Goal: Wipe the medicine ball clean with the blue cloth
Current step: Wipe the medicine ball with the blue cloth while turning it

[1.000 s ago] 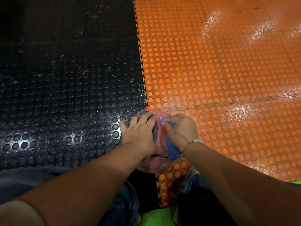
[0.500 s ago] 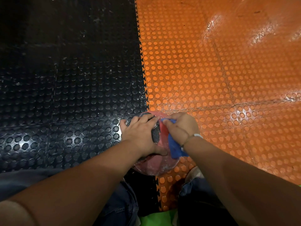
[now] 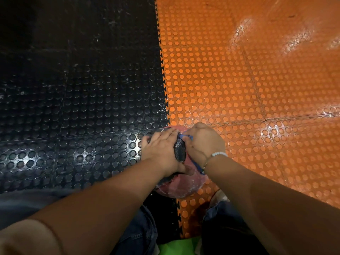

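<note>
two knees in jeans (image 3: 136, 234) nearest; ball (image 3: 181, 187) on floor just ahead, between them. left hand (image 3: 161, 151) spread flat over ball's top, steadying it, grasping nothing. right hand (image 3: 204, 142) bunched round cloth (image 3: 187, 137), pressing it to ball's right side. ball likely heavy, firm, apt to roll; dimpled dark panel probably gives best purchase. beyond: black mat (image 3: 73, 107), orange mat (image 3: 257, 89).

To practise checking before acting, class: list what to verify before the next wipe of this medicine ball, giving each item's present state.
1. Medicine ball rests on the floor mats: ok.
2. Left hand presses on the ball: ok.
3. Right hand grips the blue cloth: ok.
4. Cloth touches the ball: ok.
5. Near red face free of whitish streaks: not ok.
6. Underside clean: cannot tell.
</note>
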The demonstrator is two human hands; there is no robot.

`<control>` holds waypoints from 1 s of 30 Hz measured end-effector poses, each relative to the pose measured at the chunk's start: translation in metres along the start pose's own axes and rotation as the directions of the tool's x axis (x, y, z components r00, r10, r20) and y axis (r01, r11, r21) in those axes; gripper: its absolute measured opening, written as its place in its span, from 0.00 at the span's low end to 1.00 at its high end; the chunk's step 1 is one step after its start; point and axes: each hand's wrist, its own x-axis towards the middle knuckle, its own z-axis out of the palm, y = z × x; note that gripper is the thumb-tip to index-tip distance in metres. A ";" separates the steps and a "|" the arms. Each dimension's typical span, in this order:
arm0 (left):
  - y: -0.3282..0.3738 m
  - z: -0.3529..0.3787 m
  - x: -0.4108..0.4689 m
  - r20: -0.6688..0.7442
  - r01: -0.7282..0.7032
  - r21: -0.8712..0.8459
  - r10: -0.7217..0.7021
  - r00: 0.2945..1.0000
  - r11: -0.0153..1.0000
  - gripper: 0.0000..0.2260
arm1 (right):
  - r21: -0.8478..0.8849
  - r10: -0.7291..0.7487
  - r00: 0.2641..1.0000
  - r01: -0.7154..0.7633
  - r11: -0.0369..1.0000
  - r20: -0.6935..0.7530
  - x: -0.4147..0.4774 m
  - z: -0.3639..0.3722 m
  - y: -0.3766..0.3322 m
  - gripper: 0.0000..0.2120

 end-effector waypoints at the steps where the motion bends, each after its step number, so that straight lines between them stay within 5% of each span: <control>1: -0.001 0.001 0.001 -0.015 -0.007 -0.012 0.007 1.000 1.000 0.57 | -0.041 -0.040 0.999 0.041 0.998 0.016 -0.002 0.001 -0.004 0.13; 5: -0.006 0.001 -0.002 -0.017 -0.026 -0.041 0.026 1.000 0.999 0.57 | -0.020 -0.197 0.979 0.199 0.980 0.055 -0.012 0.001 -0.007 0.13; 9: -0.008 0.000 -0.008 0.001 -0.009 -0.033 0.009 1.000 0.999 0.59 | 0.227 0.180 0.982 -0.188 0.955 0.055 0.001 -0.006 0.021 0.11; 11: -0.009 0.002 -0.010 0.007 -0.003 -0.043 0.003 1.000 0.999 0.59 | 0.256 0.230 0.971 -0.237 0.937 0.057 -0.002 -0.003 0.021 0.11; 17: -0.014 0.001 -0.008 -0.007 -0.013 -0.040 0.013 1.000 0.999 0.57 | 0.140 -0.217 0.974 0.225 0.964 -0.067 -0.026 0.009 -0.004 0.10; 19: -0.014 0.002 -0.011 -0.007 -0.021 -0.035 0.021 1.000 0.999 0.58 | 0.267 -0.046 0.996 0.066 0.962 -0.079 -0.024 0.012 0.010 0.09; 22: -0.007 0.008 -0.015 -0.030 -0.030 -0.053 0.029 0.999 0.998 0.58 | 0.526 0.353 0.936 -0.299 0.796 -0.002 -0.016 0.008 0.023 0.08; 24: -0.001 0.013 -0.016 -0.056 -0.040 -0.053 0.037 0.998 0.998 0.58 | 0.478 0.408 0.913 -0.361 0.801 0.006 -0.015 0.004 0.019 0.08; 28: 0.000 0.015 -0.017 -0.086 -0.053 -0.024 0.051 0.995 0.998 0.56 | 0.246 0.047 0.999 -0.043 0.968 -0.013 -0.030 0.006 -0.003 0.10; 30: 0.001 0.014 -0.019 -0.076 -0.063 -0.001 0.063 0.995 0.998 0.57 | 0.257 0.026 0.999 -0.020 0.966 -0.021 -0.028 0.007 0.003 0.09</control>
